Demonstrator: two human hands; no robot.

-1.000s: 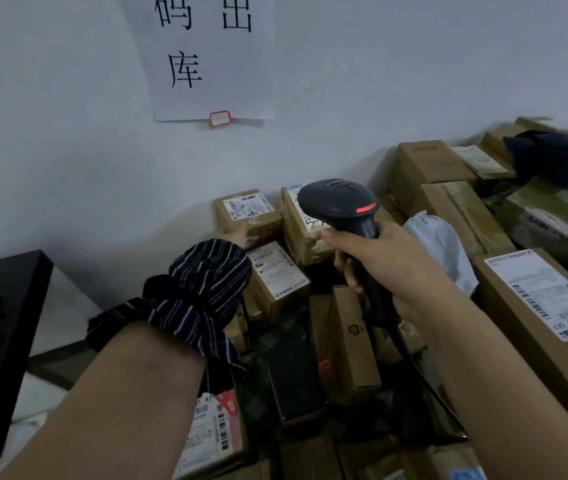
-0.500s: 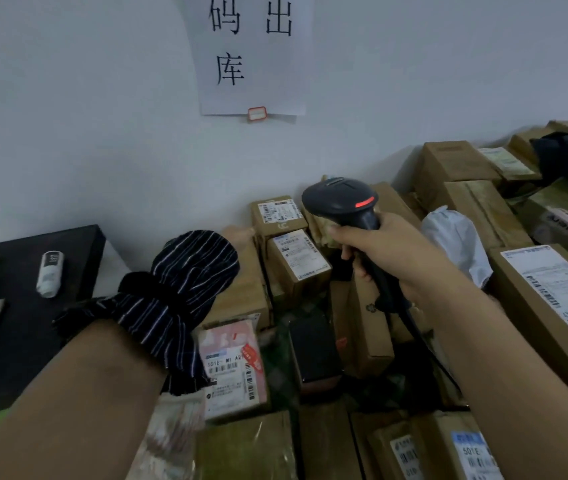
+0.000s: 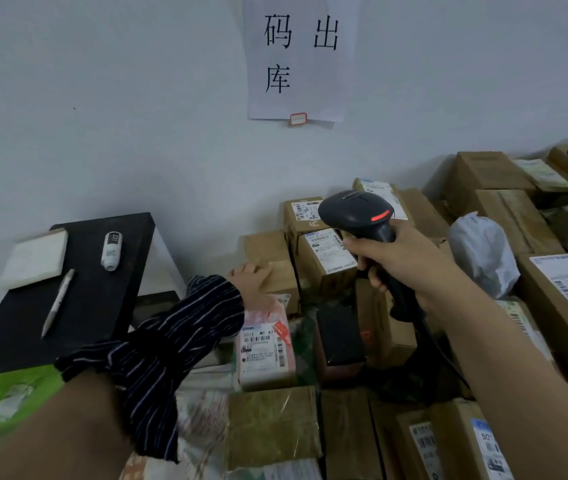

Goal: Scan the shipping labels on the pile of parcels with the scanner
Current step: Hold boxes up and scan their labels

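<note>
Gripping the scanner (image 3: 355, 213) by its handle, the right hand (image 3: 401, 259) held it above the back of the pile of parcels (image 3: 344, 427), close to the wall. Its fingers (image 3: 374, 280) were curled tight round the dark handle. The scanner's head stuck out above and beyond them, with a red light glowing on its rear. That head hung just over a brown box with a white shipping label (image 3: 327, 249) and partly hid another labelled box (image 3: 301, 213) behind it. A dark cable (image 3: 429, 337) dropped from the handle's base along the forearm.

The left hand (image 3: 250, 274), reaching out of a dark striped sleeve (image 3: 178, 341), rested on the top of a plain brown box (image 3: 270, 252) at the pile's left edge. Its fingers lay loosely on the cardboard, holding nothing. Just nearer than that hand lay a pink parcel (image 3: 265, 344), label up.

Left of the pile stood a black desk (image 3: 109, 306). It carried a pen (image 3: 57, 303), a small white device (image 3: 112, 251) and a white pad (image 3: 34, 259) at its far left corner. A paper sign (image 3: 296, 57) hung on the wall above.
</note>
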